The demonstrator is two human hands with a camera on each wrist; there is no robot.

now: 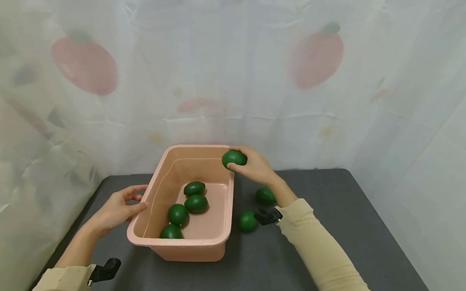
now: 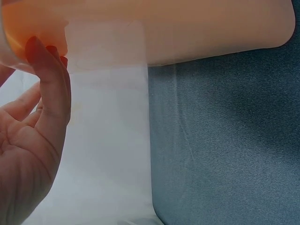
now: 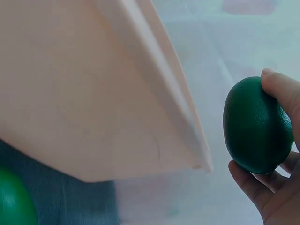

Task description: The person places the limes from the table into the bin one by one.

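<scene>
Avocado (image 1: 234,157) is gripped in the right hand (image 1: 255,166), fingers curled round it, held at the far right corner of the pink tub (image 1: 191,246), level with the rim and not yet inside. The left hand (image 1: 115,210) rests open against the tub's near left rim, thumb on the edge, steadying it. Four avocados (image 1: 195,203) already lie in the tub, between the hands. Two avocados (image 1: 247,220) remain on the grey table (image 1: 339,210), just beside the right wrist. By this count the job looks over half done: four in, one in hand, two outstanding.
</scene>
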